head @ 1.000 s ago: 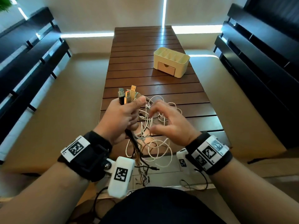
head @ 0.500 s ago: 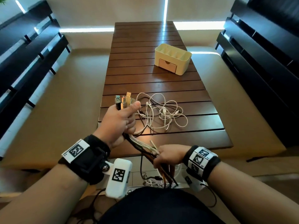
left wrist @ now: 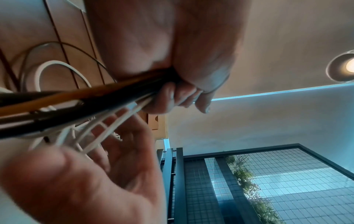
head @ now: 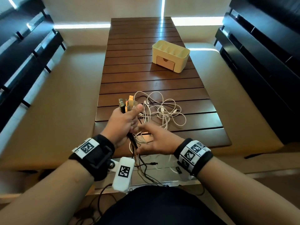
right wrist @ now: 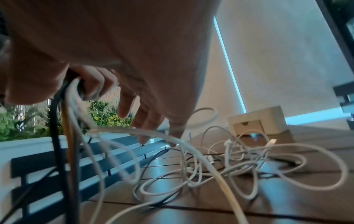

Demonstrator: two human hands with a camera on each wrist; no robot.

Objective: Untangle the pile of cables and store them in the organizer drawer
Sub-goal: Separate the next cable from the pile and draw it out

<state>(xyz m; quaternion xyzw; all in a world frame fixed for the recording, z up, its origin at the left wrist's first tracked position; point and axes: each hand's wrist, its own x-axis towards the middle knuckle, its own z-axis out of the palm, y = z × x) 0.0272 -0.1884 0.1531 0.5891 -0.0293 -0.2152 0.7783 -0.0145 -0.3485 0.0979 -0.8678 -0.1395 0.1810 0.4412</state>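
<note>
Above the near table edge, the left hand grips a bundle of cables, fingers curled round it, with the USB plugs fanned out above the thumb. Half a second ago the right hand was down below the table edge, closed on the hanging strands. Now it has come back up just beside the left hand, fingers spread and relaxed, touching the white strands under the left fist and holding none that I can see. That looks like 1 combing stroke finished and another about to start. Beyond both hands, the loose white tangle lies on the wooden table, unchanged. Farther off sits the organizer, its drawer closed, so storing has not begun.
</note>
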